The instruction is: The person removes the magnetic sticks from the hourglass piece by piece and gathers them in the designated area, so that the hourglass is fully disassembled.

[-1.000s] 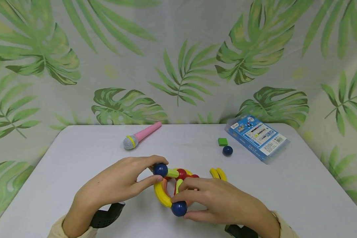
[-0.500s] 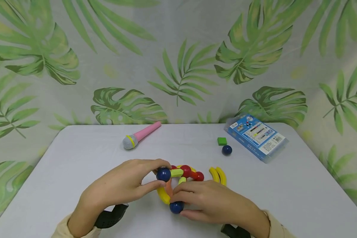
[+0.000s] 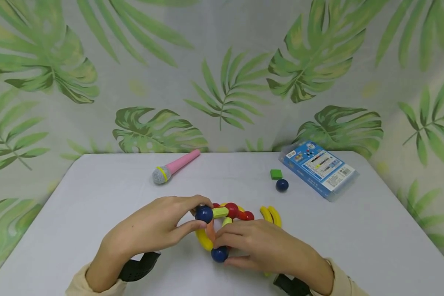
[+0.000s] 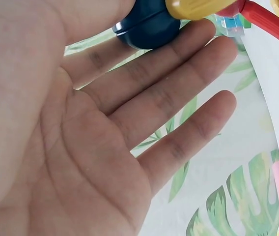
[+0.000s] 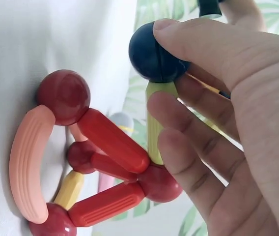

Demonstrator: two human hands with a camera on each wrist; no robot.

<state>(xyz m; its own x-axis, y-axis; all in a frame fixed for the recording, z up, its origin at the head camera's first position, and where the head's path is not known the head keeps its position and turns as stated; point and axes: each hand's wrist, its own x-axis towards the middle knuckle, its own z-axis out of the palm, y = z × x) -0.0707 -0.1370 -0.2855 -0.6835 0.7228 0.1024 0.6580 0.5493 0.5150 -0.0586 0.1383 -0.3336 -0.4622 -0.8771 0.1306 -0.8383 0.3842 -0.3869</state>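
Note:
A build of magnetic balls and rods stands between the hands. My left hand (image 3: 155, 226) pinches a dark blue ball (image 3: 204, 214) between thumb and fingers. My right hand (image 3: 262, 246) pinches a second blue ball (image 5: 154, 51) at the near side. From each blue ball a yellow-green rod (image 3: 220, 212) leads to the same red ball (image 5: 160, 183). A curved yellow rod (image 3: 204, 240) spans between the blue balls. In the right wrist view, red rods (image 5: 115, 140) fan down to more red balls (image 5: 65, 97), linked by a curved orange rod (image 5: 30, 164). The right hand hides part of the build in the head view.
Two curved yellow rods (image 3: 271, 216) lie just right of the build. Farther back are a loose blue ball (image 3: 282, 185), a green block (image 3: 276, 174) and a blue package (image 3: 320, 169). A pink toy microphone (image 3: 177, 166) lies at the back left of the white table (image 3: 107, 181).
Over the first half second the left hand and its blue ball shifted slightly right and toward the person, and more red balls came into view. Since then both hands have barely moved.

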